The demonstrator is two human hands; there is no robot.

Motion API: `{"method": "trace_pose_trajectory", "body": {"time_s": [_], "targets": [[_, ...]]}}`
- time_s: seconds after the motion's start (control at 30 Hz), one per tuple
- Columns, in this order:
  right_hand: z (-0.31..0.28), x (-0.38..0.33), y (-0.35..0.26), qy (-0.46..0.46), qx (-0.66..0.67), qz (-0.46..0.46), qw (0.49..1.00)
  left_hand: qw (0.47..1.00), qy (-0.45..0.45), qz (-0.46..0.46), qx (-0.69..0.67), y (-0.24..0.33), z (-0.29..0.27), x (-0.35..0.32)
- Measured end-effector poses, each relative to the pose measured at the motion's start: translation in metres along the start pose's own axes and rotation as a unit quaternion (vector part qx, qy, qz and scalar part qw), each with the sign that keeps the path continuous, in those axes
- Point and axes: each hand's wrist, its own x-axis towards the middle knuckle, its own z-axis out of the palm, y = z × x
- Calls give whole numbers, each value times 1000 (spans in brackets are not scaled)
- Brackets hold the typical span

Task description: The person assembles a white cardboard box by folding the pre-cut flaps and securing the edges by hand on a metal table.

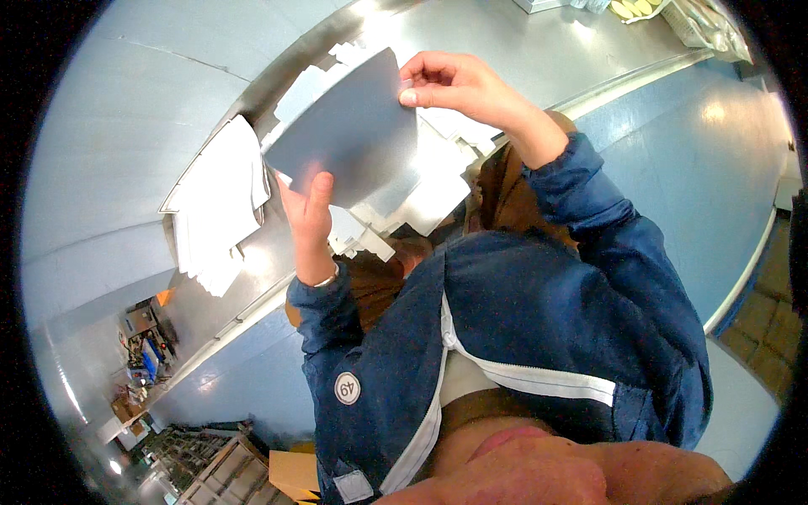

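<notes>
A flat, smooth grey sheet [353, 135] is held tilted over the metal worktop, between both of my hands. My left hand [310, 219] grips its lower left edge, the thumb on the near face and the other fingers largely hidden behind it. At the upper right edge, my right hand [459, 84] pinches the sheet between thumb and fingertips. Beneath and behind the sheet lie white flat pieces [438, 189] with notched, tabbed edges, partly covered by it. Glare on them hides detail. I cannot make out what the sheet is made of.
Left of the sheet, a stack of white sheets [223, 198] lies on the metal worktop [471, 29]. A basket [686, 23] and pale yellow items [635, 8] stand at the far right. Crates [223, 471] and a cardboard box [295, 473] are at the lower left.
</notes>
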Motion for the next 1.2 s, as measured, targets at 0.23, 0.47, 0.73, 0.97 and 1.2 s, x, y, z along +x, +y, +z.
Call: {"method": "trace_pose_trajectory", "body": {"time_s": [0.23, 0.47, 0.73, 0.97, 1.2], "targets": [[-4, -1, 8, -31, -39, 43, 998, 999, 33, 12, -15, 9, 24, -2], [-19, -15, 6, -114, -169, -126, 971, 976, -55, 98, 185, -22, -2, -3], [5, -55, -9, -106, -286, -252, 918, 918, -75, 124, 369, 18, -3, -70], [4, -66, 55, -78, -362, -277, 887, 912, -96, 145, 372, -18, 11, -67], [6, -95, 110, -136, -453, -172, 864, 925, -97, 107, 352, -88, 30, -111]]}}
